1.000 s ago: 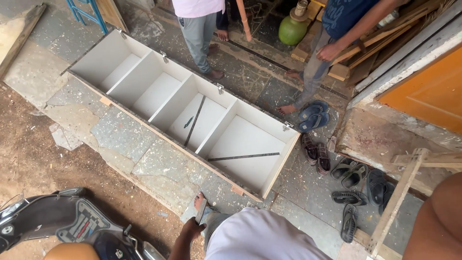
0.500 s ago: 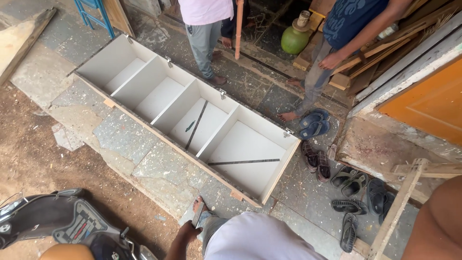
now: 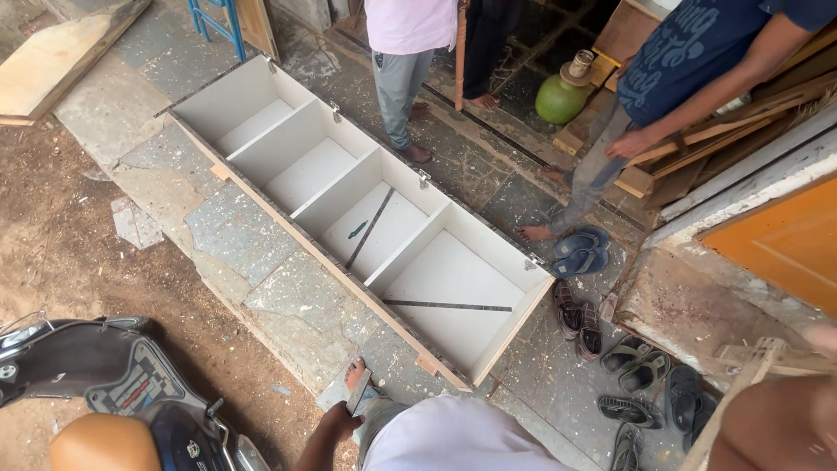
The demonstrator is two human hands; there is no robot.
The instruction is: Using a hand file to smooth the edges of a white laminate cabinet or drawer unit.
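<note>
Long white laminated wooden cabinet carcass w/ four compartments lies open-side-up on the grey stone paving. Just off its near corner, left hand is closed round a small flat grey rectangular piece. Right forearm shows at frame edge beyond the carcass's right end; hand itself cut off, can't tell its state. Carcass looks stiff, bulky, prob. heavy; best gripped at end panels or rim, w/ two people.
</note>
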